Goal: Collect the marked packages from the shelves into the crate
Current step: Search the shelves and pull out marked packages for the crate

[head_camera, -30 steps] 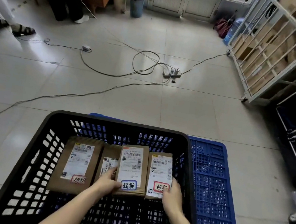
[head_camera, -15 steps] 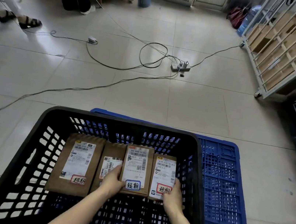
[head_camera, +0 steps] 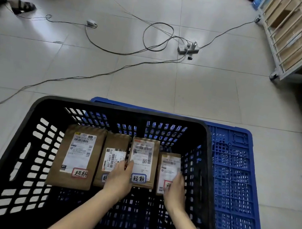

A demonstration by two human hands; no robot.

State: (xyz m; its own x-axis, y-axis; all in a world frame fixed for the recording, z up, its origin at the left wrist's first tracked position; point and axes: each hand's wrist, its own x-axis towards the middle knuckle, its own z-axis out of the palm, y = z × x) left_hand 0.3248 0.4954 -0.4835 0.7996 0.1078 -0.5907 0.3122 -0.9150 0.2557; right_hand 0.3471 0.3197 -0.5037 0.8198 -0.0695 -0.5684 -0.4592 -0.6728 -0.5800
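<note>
Since the earlier frame, your right hand [head_camera: 175, 187] has slid the rightmost package [head_camera: 169, 168] lower and apart from its neighbour. It rests flat on that package, fingers extended, gripping nothing. Your left hand [head_camera: 119, 178] lies across the second package [head_camera: 114, 156], thumb against the edge of the blue-tagged package [head_camera: 142, 160]; no closed grip is visible. All four brown packages, including the large red-tagged one [head_camera: 78, 156], lie flat inside the black crate [head_camera: 30, 134], which stands on a blue pallet [head_camera: 235, 177].

4 brown pkgs [head_camera: 78, 156] flat in black crate [head_camera: 33, 115]
</note>
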